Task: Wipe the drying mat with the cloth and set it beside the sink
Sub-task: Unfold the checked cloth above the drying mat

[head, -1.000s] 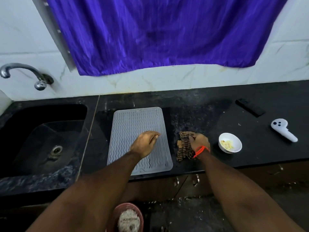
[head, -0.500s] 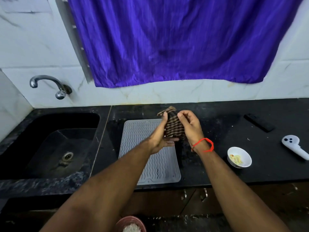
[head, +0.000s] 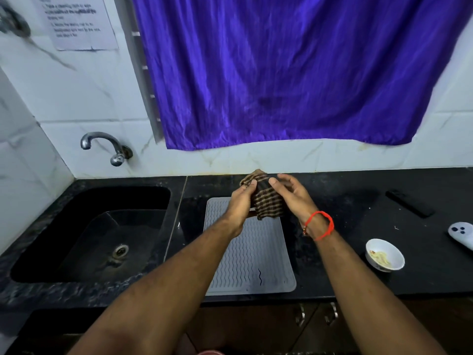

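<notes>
A grey ribbed drying mat (head: 252, 260) lies flat on the black counter, just right of the black sink (head: 89, 234). A brown striped cloth (head: 266, 201) is held up in the air over the mat's far end. My left hand (head: 240, 203) grips its left side with thumb and fingers. My right hand (head: 291, 194), with a red thread on the wrist, holds its right side, fingers curled round the fabric. My forearms cover the mat's left and right edges in part.
A tap (head: 107, 147) juts from the wall over the sink. A white bowl (head: 385, 254) with scraps, a white controller (head: 462, 234) and a black remote (head: 409, 203) lie on the counter to the right. A purple curtain (head: 294, 73) hangs behind.
A second ago my right hand held the cloth on the counter and my left rested on the mat. Both hands have lifted the cloth above the mat's far end. The view tilted upward.
</notes>
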`<action>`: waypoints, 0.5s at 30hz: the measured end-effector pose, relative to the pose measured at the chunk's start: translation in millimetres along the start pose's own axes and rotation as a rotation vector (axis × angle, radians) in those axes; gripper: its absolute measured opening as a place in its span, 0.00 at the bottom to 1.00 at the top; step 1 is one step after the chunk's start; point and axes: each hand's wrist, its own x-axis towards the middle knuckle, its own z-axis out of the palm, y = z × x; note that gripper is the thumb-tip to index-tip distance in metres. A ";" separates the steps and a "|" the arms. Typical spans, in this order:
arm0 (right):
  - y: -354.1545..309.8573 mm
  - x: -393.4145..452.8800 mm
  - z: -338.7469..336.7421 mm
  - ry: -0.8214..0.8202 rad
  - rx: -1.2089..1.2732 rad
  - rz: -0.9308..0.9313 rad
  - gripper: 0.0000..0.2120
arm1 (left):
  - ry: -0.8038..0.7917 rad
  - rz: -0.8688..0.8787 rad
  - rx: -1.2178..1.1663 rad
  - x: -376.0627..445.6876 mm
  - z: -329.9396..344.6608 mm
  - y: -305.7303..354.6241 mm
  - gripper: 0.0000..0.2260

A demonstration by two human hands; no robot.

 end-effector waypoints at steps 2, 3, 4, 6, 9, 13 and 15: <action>-2.0 -4.6 5.8 -0.078 -0.002 0.061 0.15 | 0.009 0.021 0.179 -2.9 -11.8 7.2 0.16; -3.0 -7.7 10.2 -0.101 -0.034 0.074 0.14 | 0.047 0.067 0.361 -2.7 -17.7 11.6 0.17; -2.9 -9.9 14.7 -0.108 -0.074 0.071 0.12 | 0.104 0.127 0.589 -2.3 -23.4 17.0 0.18; -1.1 -12.2 23.6 -0.073 -0.139 0.053 0.08 | 0.216 0.228 1.029 -5.4 -30.5 31.7 0.20; 2.4 -12.7 35.1 -0.050 -0.151 0.074 0.10 | 0.246 0.274 1.157 -5.4 -40.5 52.2 0.19; -1.5 -15.8 48.7 -0.034 -0.063 0.061 0.12 | 0.184 0.353 1.035 -1.1 -57.0 78.2 0.18; -5.3 -15.5 53.8 -0.047 -0.019 0.004 0.17 | 0.060 0.387 1.010 -4.6 -61.7 94.0 0.16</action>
